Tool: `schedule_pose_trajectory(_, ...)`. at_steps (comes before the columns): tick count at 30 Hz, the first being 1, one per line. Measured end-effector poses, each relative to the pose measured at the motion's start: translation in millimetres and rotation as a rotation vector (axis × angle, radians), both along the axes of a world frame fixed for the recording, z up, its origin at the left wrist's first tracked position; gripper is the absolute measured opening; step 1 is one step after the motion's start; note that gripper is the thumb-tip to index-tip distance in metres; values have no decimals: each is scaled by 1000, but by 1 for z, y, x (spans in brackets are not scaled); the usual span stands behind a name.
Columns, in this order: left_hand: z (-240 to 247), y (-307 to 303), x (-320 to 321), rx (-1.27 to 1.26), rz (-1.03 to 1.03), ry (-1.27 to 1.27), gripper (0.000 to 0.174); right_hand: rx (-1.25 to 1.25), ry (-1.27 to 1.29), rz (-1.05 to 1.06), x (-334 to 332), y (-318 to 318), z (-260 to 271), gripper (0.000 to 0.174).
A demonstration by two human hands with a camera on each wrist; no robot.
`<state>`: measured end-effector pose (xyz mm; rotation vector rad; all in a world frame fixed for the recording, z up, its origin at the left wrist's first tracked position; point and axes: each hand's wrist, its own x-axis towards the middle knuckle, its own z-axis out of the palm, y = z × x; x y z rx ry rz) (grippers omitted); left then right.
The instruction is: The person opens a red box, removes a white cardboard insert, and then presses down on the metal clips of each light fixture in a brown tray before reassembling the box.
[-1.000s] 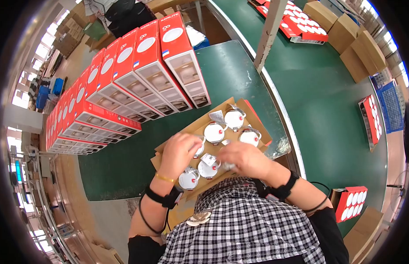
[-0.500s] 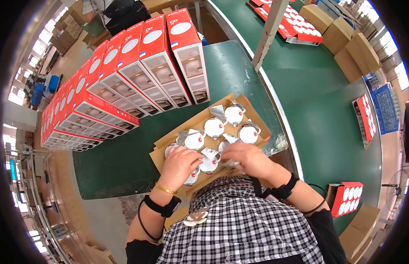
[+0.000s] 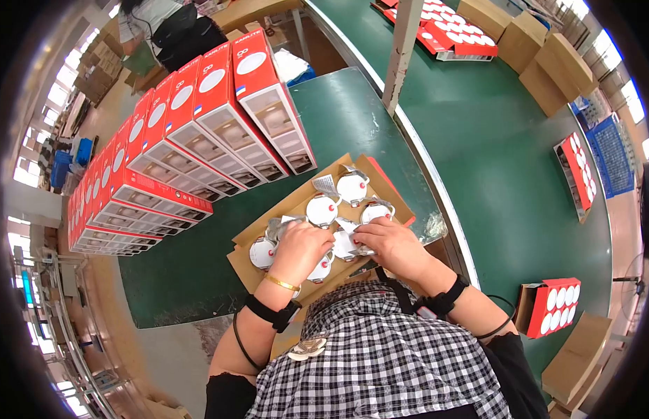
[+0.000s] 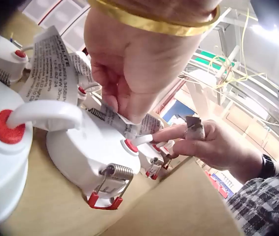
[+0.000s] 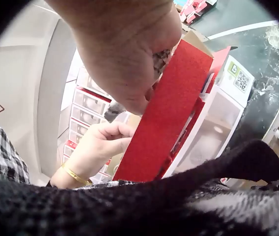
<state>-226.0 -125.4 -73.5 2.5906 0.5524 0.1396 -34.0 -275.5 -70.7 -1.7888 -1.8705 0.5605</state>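
Observation:
An open cardboard box [image 3: 242,271] with red outer sides holds several round white downlights [image 3: 321,209], backs up, with red cable grommets, looped white cables and spring clips. My left hand [image 3: 303,248] is over the near row. Its fingertips pinch a printed label [image 4: 114,120] on a downlight [image 4: 92,155], seen in the left wrist view. My right hand [image 3: 394,244] has its fingertips at the cable side of the neighbouring downlight [image 3: 345,246]; I cannot tell whether they grip it. Something grey wraps one right finger. The red box wall [image 5: 171,113] hides the fingertips in the right wrist view.
Red and white retail cartons [image 3: 220,91] stand in a long row on the green table [image 3: 178,279], beyond the box. A metal post [image 3: 401,59] rises at the table's right edge. Across it, a second green surface [image 3: 478,140] carries a small red box [image 3: 551,307] and brown cartons [image 3: 558,73].
My left hand has moved across to the near-row downlight and covers its label. The right hand, blurred before, has come down onto a downlight beside it. The head view has shifted slightly.

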Motion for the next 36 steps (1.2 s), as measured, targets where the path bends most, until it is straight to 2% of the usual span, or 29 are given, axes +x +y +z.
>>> schedule_pose_trajectory(5, 2, -2, 1, -46, 2, 41, 9, -3, -12, 3, 0, -1, -6, 49)
schedule_pose_trajectory(10, -7, -4, -2, -62, 28, -67, 8, -2, -15, 12, 1, -1, -9, 49)
schedule_pose_trajectory(20, -7, -6, -3, -91, 54, -84, 9, 9, -10, 8, 2, -3, -5, 49)
schedule_pose_trajectory(23, -4, -4, -3, -89, 54, -108, 8, 56, 90, 30, 14, -8, -2, 50)
schedule_pose_trajectory(25, 8, 1, -2, -116, 67, -136, 9, 139, 41, -138, 34, -17, 0, 46)
schedule_pose_trajectory(30, 36, 0, 37, -79, 129, -135, 9, 86, -29, -159, 50, -24, -1, 45)
schedule_pose_trajectory(32, 29, -3, 56, -14, 26, -85, 10, 81, -42, -154, 50, -24, -4, 45)
schedule_pose_trajectory(36, 0, -7, 75, -18, -9, -89, 10, 97, 34, -187, 50, -27, -13, 52)
